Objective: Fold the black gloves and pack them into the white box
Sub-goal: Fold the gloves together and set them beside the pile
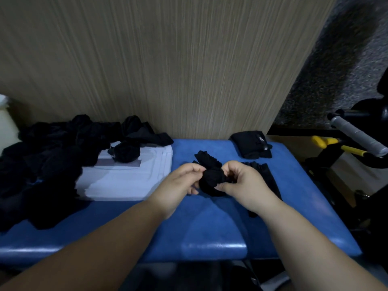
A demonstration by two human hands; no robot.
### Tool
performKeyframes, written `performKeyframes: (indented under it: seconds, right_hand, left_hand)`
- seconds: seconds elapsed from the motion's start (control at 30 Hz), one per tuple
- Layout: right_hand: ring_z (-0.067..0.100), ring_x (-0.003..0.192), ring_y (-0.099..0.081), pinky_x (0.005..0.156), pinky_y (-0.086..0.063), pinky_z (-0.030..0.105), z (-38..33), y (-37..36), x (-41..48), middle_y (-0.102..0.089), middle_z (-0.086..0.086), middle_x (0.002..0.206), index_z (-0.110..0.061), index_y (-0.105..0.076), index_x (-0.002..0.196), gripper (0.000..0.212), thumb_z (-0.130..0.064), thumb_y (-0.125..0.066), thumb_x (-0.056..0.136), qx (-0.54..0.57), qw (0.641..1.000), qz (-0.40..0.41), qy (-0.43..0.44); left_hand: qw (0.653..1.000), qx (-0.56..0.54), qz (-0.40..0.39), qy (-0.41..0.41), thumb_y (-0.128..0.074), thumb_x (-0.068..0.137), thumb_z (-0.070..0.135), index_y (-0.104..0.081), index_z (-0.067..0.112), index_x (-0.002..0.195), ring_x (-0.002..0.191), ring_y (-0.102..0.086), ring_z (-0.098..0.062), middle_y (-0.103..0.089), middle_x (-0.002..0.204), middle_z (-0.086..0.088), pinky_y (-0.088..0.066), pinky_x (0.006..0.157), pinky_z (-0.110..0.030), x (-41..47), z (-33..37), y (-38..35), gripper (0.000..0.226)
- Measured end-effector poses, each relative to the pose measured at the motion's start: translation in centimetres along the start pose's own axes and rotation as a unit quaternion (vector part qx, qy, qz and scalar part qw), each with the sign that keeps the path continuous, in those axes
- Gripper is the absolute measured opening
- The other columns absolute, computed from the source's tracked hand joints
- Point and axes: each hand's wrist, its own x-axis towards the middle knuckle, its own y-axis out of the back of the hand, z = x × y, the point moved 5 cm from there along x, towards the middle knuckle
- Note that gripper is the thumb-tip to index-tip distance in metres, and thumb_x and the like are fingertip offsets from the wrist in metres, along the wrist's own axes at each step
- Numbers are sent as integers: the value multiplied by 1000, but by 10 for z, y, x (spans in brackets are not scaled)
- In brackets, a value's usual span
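While over blue bench (210, 227), left hand (180, 181) and right hand (241, 181) pinch bunched black glove (212, 177), fingers curled.

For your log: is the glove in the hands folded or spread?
Folded: left hand and right hand pinch the glove as a tight bundle.

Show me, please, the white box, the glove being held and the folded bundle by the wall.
white box (126, 183), head view, bare front
held glove (212, 178), head view, rolled middle
folded bundle (248, 144), head view, top face
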Motion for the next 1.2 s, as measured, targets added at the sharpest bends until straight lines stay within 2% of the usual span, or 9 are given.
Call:
performKeyframes:
  seconds: [0.1, 0.2, 0.3, 0.47, 0.67, 0.8, 0.9, 1.07, 1.2]
  right_hand:
    - [6, 67, -54, 69, -49, 30, -2, -1, 1, -60, -8, 69, -18, -57, 71, 25, -5, -78, 73, -11, 1000, 2, 21]
    - [3, 64, -46, 63, -40, 20, -4, 1, 3, -53, -10, 69, -25, -51, 66, 33, -2, -75, 72, -58, 997, 16, 40]
    - [2, 59, -41, 58, -34, 12, -4, 2, 3, -48, -11, 69, -28, -48, 64, 38, 0, -72, 71, -77, 996, 20, 40]
    - [2, 58, -44, 57, -40, 15, -7, 0, 1, -55, -8, 71, -28, -52, 69, 31, -2, -69, 74, -59, 997, 31, 33]
    - [1, 54, -44, 55, -38, 13, -9, -1, 1, -54, -6, 64, -23, -55, 75, 20, -16, -73, 79, -23, 998, 61, 9]
    - [6, 61, -47, 64, -40, 20, -12, -6, 1, -54, 0, 70, -16, -58, 89, 23, -14, -78, 78, 99, 995, 0, -7]
    - [-4, 58, -50, 67, -40, 18, -17, -7, -1, -59, 0, 78, -26, -56, 99, 40, -9, -81, 72, 82, 995, -56, 5]
    - [-1, 54, -48, 60, -40, 15, -16, -6, -3, -62, -1, 72, -33, -52, 94, 40, -16, -81, 73, -21, 1000, 8, 16]
    - [2, 51, -45, 55, -40, 18, -11, 4, 0, -51, -8, 59, -28, -49, 82, 27, -16, -73, 79, -30, 995, 95, 11]
  left_hand:
    - [1000, 11, 18, -22, -54, 95, 23, -67, 18, 104, 76, -55, -9, -62, 82, 2, -45, 70, -24, 0, 0, 0, 17]
    - [998, 38, 32, -34, -61, 91, 13, -66, 23, 98, 68, -54, -3, -58, 76, 8, -45, 64, -17, 2, 0, 2, 13]
    - [997, 62, 16, -38, -70, 84, 8, -63, 21, 88, 68, -52, -8, -55, 75, 4, -44, 62, -20, 3, 0, 2, 15]
    - [990, 131, 14, -57, -71, 81, 8, -50, 20, 72, 52, -44, -7, -46, 52, 14, -42, 60, -29, 4, 4, -3, 26]
    - [979, 144, 122, -79, -68, 83, 16, -46, 11, 70, 60, -48, -16, -51, 64, -7, -44, 62, -35, 8, 7, 3, 26]
    - [971, 138, 183, -62, -64, 82, 16, -41, 21, 65, 65, -48, -18, -48, 65, -3, -43, 61, -38, 12, 2, 12, 29]
    - [966, 150, 202, -49, -60, 82, 14, -41, 20, 66, 63, -45, -17, -47, 65, -3, -38, 58, -33, 13, 2, 17, 26]
    - [965, 176, 190, -42, -60, 84, 17, -39, 19, 67, 62, -47, -15, -49, 63, -4, -37, 56, -28, 13, 1, 13, 27]
    - [965, 173, 193, -43, -63, 85, 20, -38, 19, 68, 57, -45, -15, -46, 59, 0, -34, 48, -21, 10, 1, 15, 30]
